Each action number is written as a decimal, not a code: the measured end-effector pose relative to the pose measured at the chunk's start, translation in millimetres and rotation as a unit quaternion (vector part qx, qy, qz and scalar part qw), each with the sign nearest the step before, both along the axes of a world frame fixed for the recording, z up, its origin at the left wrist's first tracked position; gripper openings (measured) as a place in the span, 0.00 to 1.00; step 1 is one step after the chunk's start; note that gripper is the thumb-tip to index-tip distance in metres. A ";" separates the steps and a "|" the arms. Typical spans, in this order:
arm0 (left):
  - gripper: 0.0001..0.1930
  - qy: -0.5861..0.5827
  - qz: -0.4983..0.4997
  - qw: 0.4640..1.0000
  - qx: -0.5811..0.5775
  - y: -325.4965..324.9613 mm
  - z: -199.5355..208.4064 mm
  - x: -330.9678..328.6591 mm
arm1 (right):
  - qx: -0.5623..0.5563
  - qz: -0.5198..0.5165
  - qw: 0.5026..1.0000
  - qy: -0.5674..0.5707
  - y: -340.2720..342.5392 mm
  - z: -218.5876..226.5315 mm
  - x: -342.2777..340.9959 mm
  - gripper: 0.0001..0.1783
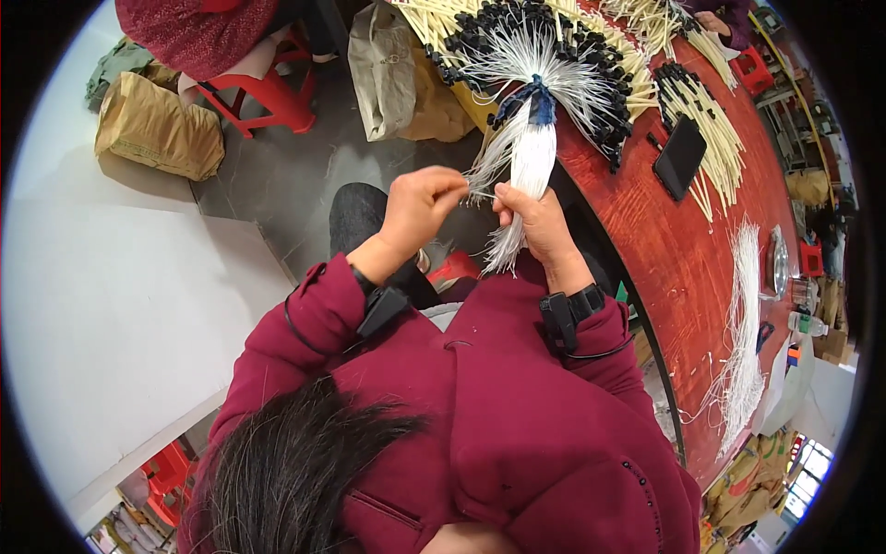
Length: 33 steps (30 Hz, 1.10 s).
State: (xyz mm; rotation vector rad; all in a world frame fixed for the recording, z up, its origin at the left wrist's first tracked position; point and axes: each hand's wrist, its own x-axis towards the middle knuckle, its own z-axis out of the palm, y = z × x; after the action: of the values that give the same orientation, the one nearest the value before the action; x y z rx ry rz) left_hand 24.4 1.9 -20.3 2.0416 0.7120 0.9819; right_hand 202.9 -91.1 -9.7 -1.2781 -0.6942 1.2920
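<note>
A thick bundle of white strings (pixel 532 157) hangs off the near edge of the red table, tied round with a dark blue cloth band (pixel 535 102). My right hand (pixel 542 226) is closed about the loose lower part of the bundle, thumb uppermost. To its left my left hand (pixel 415 210) is pinched shut, fingertips on a thin white string that stretches toward my right thumb. Beyond the band the strings fan out toward many black-tipped cream sticks (pixel 637 65). Some loose strands droop between my hands.
On the red table (pixel 637 231) lie a black phone (pixel 680 157), more black-tipped sticks (pixel 720 138) and a loose hank of white strings (pixel 741 332). Sacks (pixel 159 126) and a red stool (pixel 268 97) with a seated person are at far left. Near left is a white panel (pixel 120 323).
</note>
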 end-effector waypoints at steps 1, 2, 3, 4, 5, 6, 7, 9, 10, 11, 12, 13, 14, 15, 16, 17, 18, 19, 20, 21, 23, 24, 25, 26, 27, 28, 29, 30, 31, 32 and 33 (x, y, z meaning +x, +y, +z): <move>0.06 0.016 -0.020 0.998 0.063 -3.3 0.7 -3.6 | 0.001 0.002 1.000 0.001 0.5 0.2 -0.5 0.08; 0.06 0.015 -0.021 0.998 0.064 -6.4 1.4 -4.4 | 0.002 0.003 1.000 0.003 0.9 0.4 -0.6 0.08; 0.06 0.058 -0.031 0.994 0.091 -10.9 5.4 -5.3 | 0.003 0.005 1.000 0.002 0.9 0.4 -0.7 0.08; 0.05 0.100 -0.041 0.987 0.116 -14.6 9.2 -5.5 | 0.003 0.005 1.000 0.003 0.7 0.0 -0.6 0.07; 0.05 0.142 -0.050 0.978 0.141 -16.2 11.2 -4.8 | 0.004 0.005 1.000 0.003 0.5 -0.2 -0.4 0.07; 0.05 0.141 -0.049 0.979 0.142 -16.5 11.3 -2.9 | 0.005 0.006 1.000 0.004 0.3 0.3 -0.3 0.07; 0.04 0.140 -0.048 0.981 0.125 -16.8 10.7 -0.2 | 0.005 0.007 1.000 0.002 -0.1 1.2 -0.3 0.07; 0.03 0.140 -0.046 0.985 0.091 -16.3 9.8 2.1 | 0.012 0.008 1.000 0.011 -0.5 2.4 -1.5 0.07; 0.03 0.140 -0.045 0.985 0.091 -16.1 9.8 1.7 | 0.015 0.008 1.000 0.016 -0.3 2.7 -1.8 0.07; 0.03 0.126 -0.041 0.991 0.024 -16.1 9.8 1.0 | 0.015 0.009 1.000 0.016 0.0 3.1 -1.7 0.07; 0.03 0.112 -0.036 0.992 -0.043 -16.3 9.7 0.2 | 0.011 0.007 1.000 0.018 0.4 3.7 -1.3 0.08; 0.03 0.098 -0.033 0.989 -0.110 -16.5 9.5 -0.1 | 0.006 0.004 1.000 0.019 0.3 4.3 -0.5 0.08; 0.03 0.098 -0.033 0.988 -0.110 -17.0 8.6 -0.6 | 0.001 0.002 1.000 0.020 0.2 4.6 0.0 0.09; 0.03 0.087 -0.044 0.988 -0.119 -17.6 7.2 -1.1 | 0.001 0.001 1.000 0.020 0.1 4.4 0.2 0.09; 0.04 0.075 -0.055 0.988 -0.127 -18.2 5.4 -1.7 | 0.004 0.003 1.000 0.017 0.1 3.9 0.4 0.09; 0.04 0.064 -0.066 0.987 -0.135 -18.6 3.8 -2.3 | 0.006 0.006 1.000 0.013 -0.1 3.5 0.6 0.09; 0.04 0.064 -0.065 0.987 -0.136 -18.6 2.4 -3.5 | 0.009 0.009 1.000 0.010 0.2 3.0 0.4 0.09; 0.04 0.043 -0.089 0.975 -0.200 -18.5 1.4 -4.8 | 0.009 0.010 1.000 0.010 0.4 2.7 0.6 0.09; 0.05 0.022 -0.112 0.958 -0.264 -18.5 0.4 -6.1 | 0.008 0.010 1.000 0.011 0.4 2.4 1.0 0.09; 0.05 0.000 -0.134 0.936 -0.326 -18.5 -0.6 -7.2 | 0.008 0.011 1.000 0.012 0.4 2.2 1.4 0.09; 0.05 0.011 -0.137 0.947 -0.289 -19.4 1.3 -7.4 | 0.007 0.012 1.000 0.013 0.8 2.1 1.6 0.09; 0.05 0.023 -0.141 0.957 -0.252 -20.1 4.2 -6.7 | 0.006 0.012 1.000 0.018 0.9 2.6 1.4 0.08; 0.04 0.035 -0.144 0.966 -0.214 -20.5 5.9 -6.0 | 0.005 0.012 1.000 0.022 1.0 3.1 1.1 0.07; 0.04 0.035 -0.143 0.966 -0.213 -20.5 6.4 -5.0 | 0.004 0.012 1.000 0.026 1.1 3.5 0.9 0.07; 0.04 0.047 -0.151 0.979 -0.127 -20.1 6.9 -3.6 | 0.005 0.013 1.000 0.027 0.9 3.5 0.8 0.07; 0.03 0.058 -0.159 0.985 -0.041 -19.9 7.2 -1.9 | 0.003 0.013 1.000 0.023 0.1 3.6 0.9 0.07; 0.03 0.069 -0.166 0.983 0.046 -19.9 7.7 -0.6 | 0.001 0.013 1.000 0.020 -0.6 3.6 1.0 0.07; 0.03 0.068 -0.165 0.983 0.046 -20.1 8.4 0.2 | -0.001 0.013 1.000 0.017 -0.8 3.7 1.3 0.07; 0.03 0.085 -0.158 0.983 0.039 -20.4 9.3 1.0 | -0.001 0.014 1.000 0.017 -0.7 3.9 1.5 0.07; 0.03 0.102 -0.152 0.983 0.031 -20.8 10.1 1.7 | -0.001 0.013 1.000 0.019 -0.6 4.0 1.8 0.07; 0.04 0.119 -0.145 0.982 0.023 -21.3 10.3 2.0 | -0.002 0.012 1.000 0.023 -0.7 3.7 1.9 0.07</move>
State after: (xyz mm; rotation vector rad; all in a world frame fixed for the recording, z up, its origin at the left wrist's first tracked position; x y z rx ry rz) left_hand 26.4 -19.5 -10.0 2.2491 0.4963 0.5989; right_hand 204.8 -91.9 -6.0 -1.2435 -0.6768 1.3379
